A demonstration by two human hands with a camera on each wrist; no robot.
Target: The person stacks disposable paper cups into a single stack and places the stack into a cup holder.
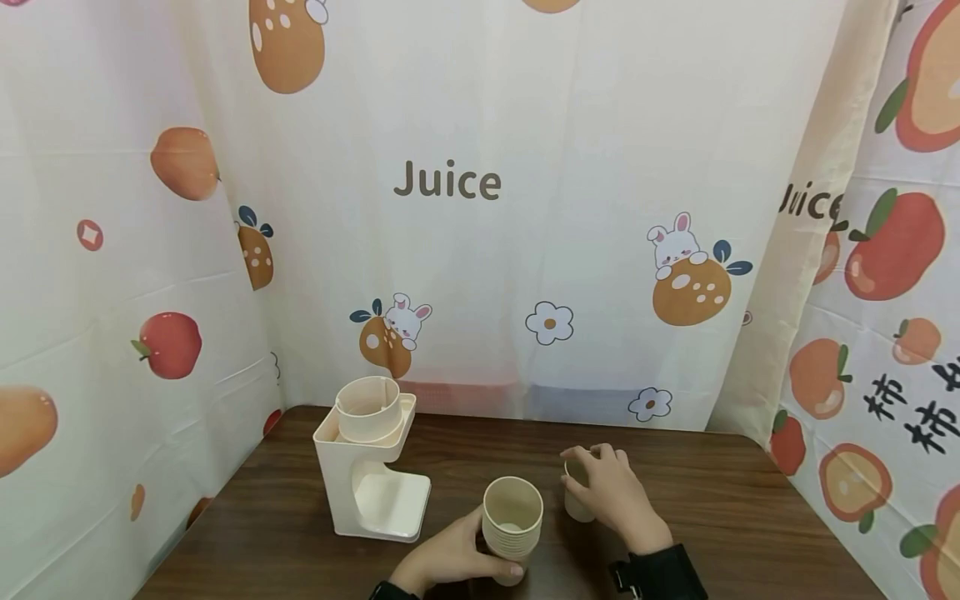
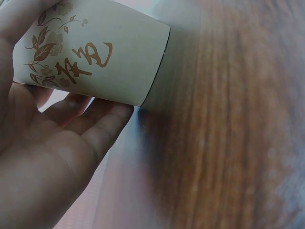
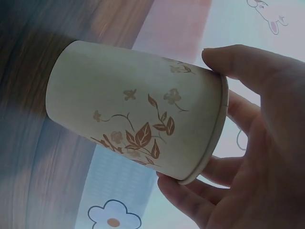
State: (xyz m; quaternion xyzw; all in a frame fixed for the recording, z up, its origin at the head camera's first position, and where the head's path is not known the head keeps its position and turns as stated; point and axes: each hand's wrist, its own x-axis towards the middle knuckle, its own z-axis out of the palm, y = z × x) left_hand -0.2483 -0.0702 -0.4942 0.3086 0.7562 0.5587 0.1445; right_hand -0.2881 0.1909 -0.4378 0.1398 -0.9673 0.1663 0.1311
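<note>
My left hand (image 1: 467, 550) grips a stack of nested paper cups (image 1: 513, 515) low on its side, near the table's front. The left wrist view shows brown leaf and character print on the lowest cup (image 2: 95, 47), with my fingers curled round it. To the right, my right hand (image 1: 611, 492) holds a single paper cup (image 3: 138, 109) by its rim, thumb on one side and fingers on the other. That cup stands upright at or just above the wood in the head view; whether it touches the table I cannot tell.
A cream cup dispenser (image 1: 337, 483) with a round top tube (image 1: 369, 408) and a flat base stands left of the stack. The dark wooden table (image 1: 480, 450) is bordered at the back and sides by printed curtains (image 1: 480, 250).
</note>
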